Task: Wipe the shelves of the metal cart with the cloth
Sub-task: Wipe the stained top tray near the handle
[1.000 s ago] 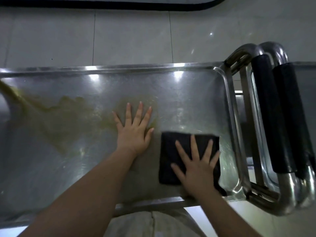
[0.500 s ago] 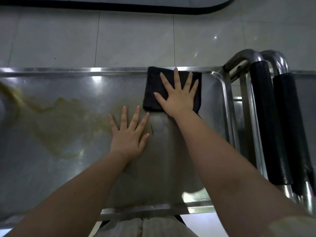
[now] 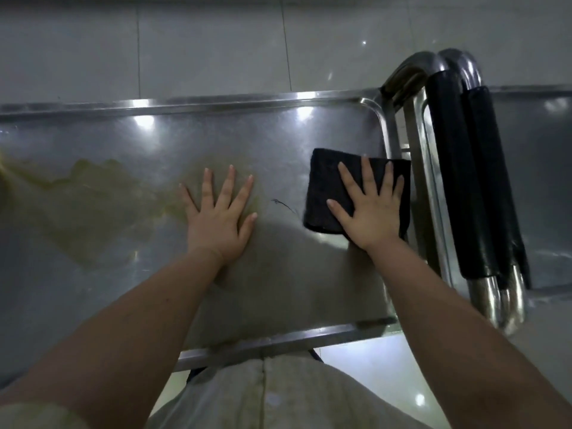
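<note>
The person's right hand (image 3: 371, 209) is lying flat on a black folded cloth (image 3: 325, 187). Its fingers are straight and spread wide, fanning toward twelve o'clock, and it is pressing the cloth down rather than gripping it. The cloth is resting on the shiny stainless-steel top shelf (image 3: 278, 134) of the metal cart, at about three o'clock on the shelf. Its right edge is reaching over the raised rim on that side.

The left hand (image 3: 219, 221) is pressing palm-down on the bare metal at nine o'clock from the cloth, with a gap between them. Its fingers are also straight and splayed, and it is holding nothing. Both bare forearms are stretching in from six o'clock.

A cloudy yellow-green smear (image 3: 93, 205) is spreading across the shelf from the left hand's fingers out toward nine o'clock, and the left fingertips are lying on its edge. A thin dark curved strand (image 3: 283, 204) is lying on the metal between the two hands, just at nine o'clock from the cloth.

At three o'clock from the shelf, two bent steel tube handles are standing side by side. The nearer one is wearing a black padded sleeve (image 3: 448, 181), and a second black sleeve (image 3: 489, 187) is sitting just beyond it. Farther toward three o'clock, another flat steel surface (image 3: 535, 187) is showing.

A pale glossy tiled floor (image 3: 201, 48) is filling the twelve o'clock side. At six o'clock, the person's light beige garment (image 3: 263, 394) is showing below the shelf's near rim.
</note>
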`<state>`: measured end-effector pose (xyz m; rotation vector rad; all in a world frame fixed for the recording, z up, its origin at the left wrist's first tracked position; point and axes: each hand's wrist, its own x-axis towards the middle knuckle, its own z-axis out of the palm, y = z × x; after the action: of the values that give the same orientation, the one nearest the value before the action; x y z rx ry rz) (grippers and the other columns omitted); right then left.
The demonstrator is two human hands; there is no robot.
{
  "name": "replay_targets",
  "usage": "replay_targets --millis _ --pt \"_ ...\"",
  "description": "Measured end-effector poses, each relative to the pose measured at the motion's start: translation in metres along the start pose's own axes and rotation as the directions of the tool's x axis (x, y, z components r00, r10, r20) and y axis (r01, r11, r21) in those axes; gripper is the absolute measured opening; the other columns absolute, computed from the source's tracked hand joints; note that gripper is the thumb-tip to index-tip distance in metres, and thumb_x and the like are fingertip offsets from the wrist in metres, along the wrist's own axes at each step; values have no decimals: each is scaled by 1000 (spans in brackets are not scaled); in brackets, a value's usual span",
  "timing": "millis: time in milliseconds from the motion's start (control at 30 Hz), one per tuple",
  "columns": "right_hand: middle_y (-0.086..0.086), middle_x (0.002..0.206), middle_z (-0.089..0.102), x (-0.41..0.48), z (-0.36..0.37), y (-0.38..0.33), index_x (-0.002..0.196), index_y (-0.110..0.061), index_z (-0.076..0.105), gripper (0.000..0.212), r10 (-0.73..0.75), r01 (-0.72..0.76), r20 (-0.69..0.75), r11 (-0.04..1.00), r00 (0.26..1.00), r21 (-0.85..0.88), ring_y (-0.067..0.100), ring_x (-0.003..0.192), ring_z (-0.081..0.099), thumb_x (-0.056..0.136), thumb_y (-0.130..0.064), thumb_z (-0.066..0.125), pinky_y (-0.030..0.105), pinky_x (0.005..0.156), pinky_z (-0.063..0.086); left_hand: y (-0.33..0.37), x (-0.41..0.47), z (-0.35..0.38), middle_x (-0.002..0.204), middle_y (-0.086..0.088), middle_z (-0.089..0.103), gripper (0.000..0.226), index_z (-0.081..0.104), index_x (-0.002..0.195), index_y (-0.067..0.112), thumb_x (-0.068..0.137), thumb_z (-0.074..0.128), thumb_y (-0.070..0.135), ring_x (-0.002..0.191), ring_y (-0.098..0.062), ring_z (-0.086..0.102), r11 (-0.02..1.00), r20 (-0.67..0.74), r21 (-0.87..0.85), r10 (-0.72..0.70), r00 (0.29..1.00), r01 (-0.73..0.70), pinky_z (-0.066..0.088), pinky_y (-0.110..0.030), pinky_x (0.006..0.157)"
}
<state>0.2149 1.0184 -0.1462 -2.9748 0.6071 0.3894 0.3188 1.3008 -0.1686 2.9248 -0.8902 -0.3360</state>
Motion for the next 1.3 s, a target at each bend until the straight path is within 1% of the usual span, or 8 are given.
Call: replay_targets --millis 200,333,500,600,733,833,1067,1300 --pt "4 165 2 -159 37 15 154 -45 5 73 28 -29 62 1000 998 2 47 147 -6 90 -74 20 65 116 1 1 0 0 165 3 3 65 6 155 41 96 22 59 149 -38 -2 999 -13 -35 19 1000 -19 -1 -74 109" --pt "4 165 4 -162 36 -4 154 -44 11 74 68 -68 75 998 995 4 52 145 -4 87 -75 24 69 113 3 0 -2 -2 165 2 5 64 9 156 38 96 22 58 149 -40 -2 999 -18 -30 30 999 -31 0 -76 108" --pt "2 165 12 -152 40 -108 152 -45 22 74 -238 238 -2 970 971 53 53 145 1 87 -76 38 70 113 2 -6 1 -2 165 4 0 62 3 155 42 98 20 59 149 -39 -5 999 16 -26 31 999 -31 -3 -75 108" --pt "-3 164 16 -155 43 -109 151 -48 25 70 -298 301 -48 951 953 72 47 147 5 88 -76 39 66 115 5 -6 0 -2 165 6 1 61 3 154 44 97 18 59 150 -37 -5 999 18 -36 26 999 -25 -5 -74 109" --pt "-7 165 6 -160 37 -3 151 -51 15 72 -120 120 7 993 993 -18 45 148 -2 87 -78 28 66 115 7 -4 1 -3 165 6 2 61 3 154 44 97 17 59 149 -38 -3 999 25 -29 32 999 -31 -5 -74 109" --pt "-10 163 -16 -163 31 42 150 -53 -6 72 60 -51 99 994 993 -92 43 145 -21 85 -82 8 63 116 -7 -1 2 -5 165 7 -1 63 3 154 44 95 17 60 150 -37 -6 999 45 -28 23 999 -21 -9 -72 110" --pt "-7 163 -17 -162 32 37 151 -51 -8 72 80 -65 134 991 988 -113 44 145 -19 87 -81 5 60 115 -12 -33 -19 -25 165 1 3 66 8 156 36 95 17 57 150 -32 -9 996 50 -81 43 998 -39 -17 -62 111" --pt "-4 164 -13 -161 32 35 150 -51 -10 72 71 -55 156 993 985 -105 50 145 -11 85 -80 1 63 115 -9 -88 -53 -16 165 9 -1 60 4 153 48 95 10 62 149 -37 -7 999 88 -4 -51 995 52 -9 -76 106"
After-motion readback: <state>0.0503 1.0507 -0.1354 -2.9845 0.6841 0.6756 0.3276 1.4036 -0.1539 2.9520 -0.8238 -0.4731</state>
